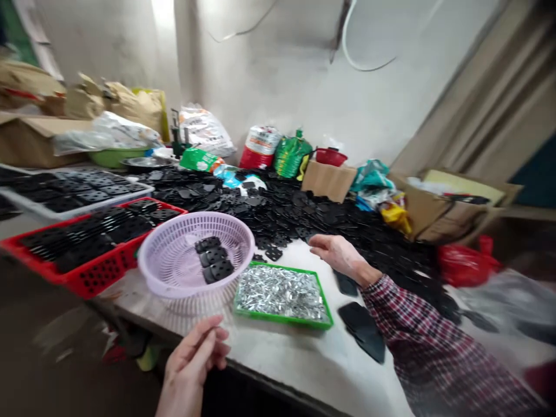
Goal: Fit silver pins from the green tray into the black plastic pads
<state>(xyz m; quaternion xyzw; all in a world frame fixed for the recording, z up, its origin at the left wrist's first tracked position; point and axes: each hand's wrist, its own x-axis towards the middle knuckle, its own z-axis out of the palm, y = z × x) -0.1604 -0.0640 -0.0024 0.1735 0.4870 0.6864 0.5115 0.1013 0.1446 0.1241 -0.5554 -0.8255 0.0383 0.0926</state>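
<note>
My left hand [195, 362] is over the front edge of the table, its fingers curled and the thumb lying against them. Anything inside those fingers is hidden. In front of it is a green tray [282, 322] full of small shiny metal pieces [282, 292]. My right hand [341, 255] reaches past the tray's far right corner with fingers stretched toward a wide heap of flat black plates [299, 211]; nothing shows in it. A few black plates [362, 330] lie beneath my right forearm. Several more black plates [215, 260] sit in a lilac plastic basket [160, 272].
A red crate [98, 272] and a white tray [47, 214], both with black plates, stand at the left. Along the wall are sacks [258, 147], a cardboard piece [328, 179] and a red bowl [330, 156]. A carton [452, 214] and red bag [467, 263] stand right.
</note>
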